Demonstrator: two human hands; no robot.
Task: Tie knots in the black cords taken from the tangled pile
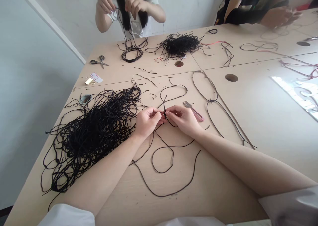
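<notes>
Between the fingertips of both hands I hold a black cord, pinched at a knotted part. My left hand is closed on it from the left, my right hand from the right, thumbs close together. A loop of the cord lies beyond my fingers, and loose lengths curl over the table towards me. Just past my right hand lies a pair of pink-handled thread snips. Left of my left hand spreads a big tangled pile of black cords. The exact knot is partly hidden by my fingers.
Black-handled scissors, a roll of tape and paper tags lie at the left. A looped cord rests to the right. Farther off are another cord pile, a coil and two people handling cords.
</notes>
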